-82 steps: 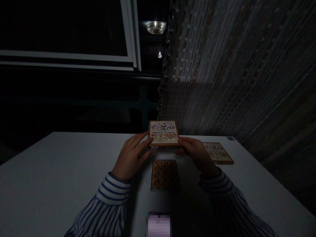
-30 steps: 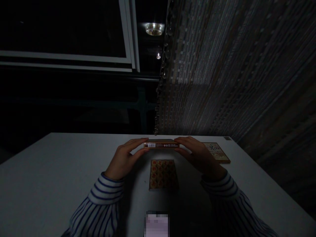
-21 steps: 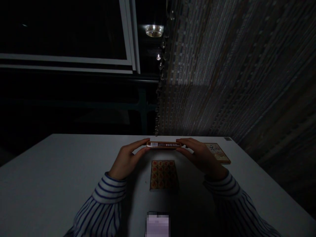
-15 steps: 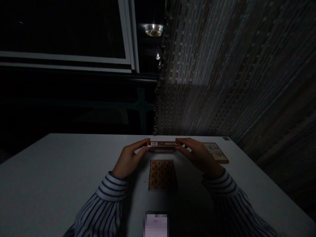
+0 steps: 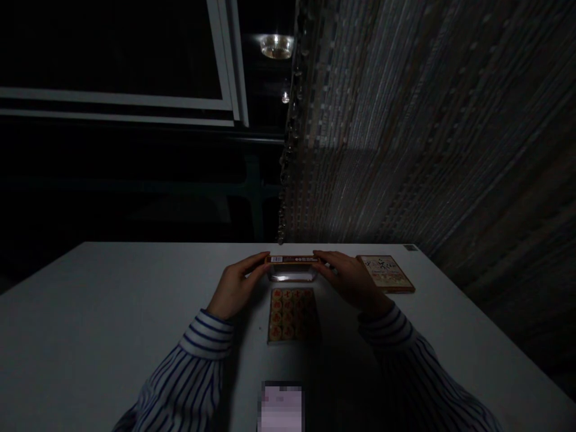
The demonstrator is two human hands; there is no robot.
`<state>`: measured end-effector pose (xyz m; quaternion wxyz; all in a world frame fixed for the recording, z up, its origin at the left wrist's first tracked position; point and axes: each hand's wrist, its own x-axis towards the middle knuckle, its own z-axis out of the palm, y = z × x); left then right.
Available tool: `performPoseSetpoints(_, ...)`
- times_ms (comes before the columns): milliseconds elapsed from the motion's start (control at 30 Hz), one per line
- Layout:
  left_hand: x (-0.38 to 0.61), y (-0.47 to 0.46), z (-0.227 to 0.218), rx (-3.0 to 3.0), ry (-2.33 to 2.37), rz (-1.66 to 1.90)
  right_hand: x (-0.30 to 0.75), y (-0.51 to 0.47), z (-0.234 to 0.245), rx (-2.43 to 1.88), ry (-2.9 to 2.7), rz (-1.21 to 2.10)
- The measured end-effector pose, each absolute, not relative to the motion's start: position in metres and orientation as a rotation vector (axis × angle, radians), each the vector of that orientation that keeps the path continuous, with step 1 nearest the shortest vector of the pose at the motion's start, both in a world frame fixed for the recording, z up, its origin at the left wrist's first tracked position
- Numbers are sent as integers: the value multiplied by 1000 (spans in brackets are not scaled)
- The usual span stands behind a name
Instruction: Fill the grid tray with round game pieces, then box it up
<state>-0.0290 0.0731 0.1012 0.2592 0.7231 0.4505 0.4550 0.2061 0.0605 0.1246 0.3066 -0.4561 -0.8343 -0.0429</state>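
My left hand (image 5: 237,283) and my right hand (image 5: 351,282) hold a shallow brown cardboard box (image 5: 292,260) between them by its two ends. A printed edge with a white barcode faces me, and below it shows a pale, shiny opening or clear face; which one I cannot tell. Fingers and thumb of each hand are closed on the box's corners. Just nearer to me lies a square set of Chinese chess pieces (image 5: 288,318), round discs with red characters set in rows. Its right side is in shadow.
Behind my right hand lies a flat printed box (image 5: 387,274). A phone (image 5: 281,408) with a blurred screen is at the near edge of the white table (image 5: 112,312). A bead-string curtain (image 5: 369,120) hangs beyond the far right edge. The room is dim.
The box has tilted in my hands, so more of its shiny underside or opening shows below the barcode edge. The whole view has shifted slightly.
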Motion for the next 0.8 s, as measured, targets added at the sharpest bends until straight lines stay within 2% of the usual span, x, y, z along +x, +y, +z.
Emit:
performPoseSetpoints(200,-27,77,94,1935,1200,1239,207,62,120,-1254,-2210,-151)
performPoseSetpoints(800,-27,80,84,1958,1225,1154,210,68,114,-1212,-2293,15)
